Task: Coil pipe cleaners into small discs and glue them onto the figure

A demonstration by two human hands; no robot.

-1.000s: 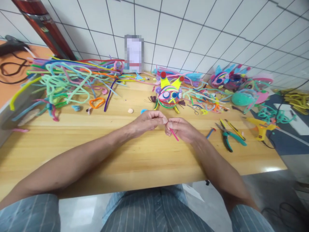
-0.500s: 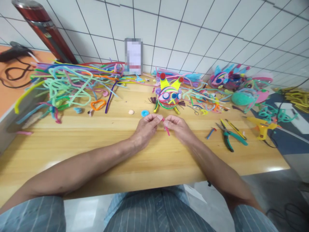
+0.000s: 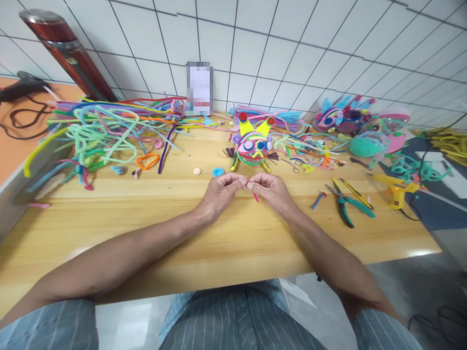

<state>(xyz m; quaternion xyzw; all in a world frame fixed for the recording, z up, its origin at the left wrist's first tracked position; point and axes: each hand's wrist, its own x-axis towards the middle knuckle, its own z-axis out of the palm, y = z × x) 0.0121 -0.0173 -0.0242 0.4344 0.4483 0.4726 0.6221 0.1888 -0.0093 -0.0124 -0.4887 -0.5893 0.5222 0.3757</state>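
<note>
My left hand (image 3: pixel 222 191) and my right hand (image 3: pixel 270 189) meet fingertip to fingertip over the wooden table (image 3: pixel 226 238). Both pinch a short pink pipe cleaner (image 3: pixel 254 195); its free end pokes down and to the right below my right thumb. Just behind the hands lie a small blue coil (image 3: pixel 218 171), a little pink coil (image 3: pixel 197 171) and a colourful pipe-cleaner face figure (image 3: pixel 251 145) with yellow ears and red pom-poms.
A big tangle of loose pipe cleaners (image 3: pixel 105 131) fills the back left. Teal-handled pliers (image 3: pixel 345 206), a yellow glue gun (image 3: pixel 397 192) and more finished figures (image 3: pixel 350 126) sit at the right. A tiled wall (image 3: pixel 292 48) rises behind.
The pink pipe cleaner's free end has grown shorter between my fingers. Both hands have shifted slightly farther from me, uncovering the blue coil.
</note>
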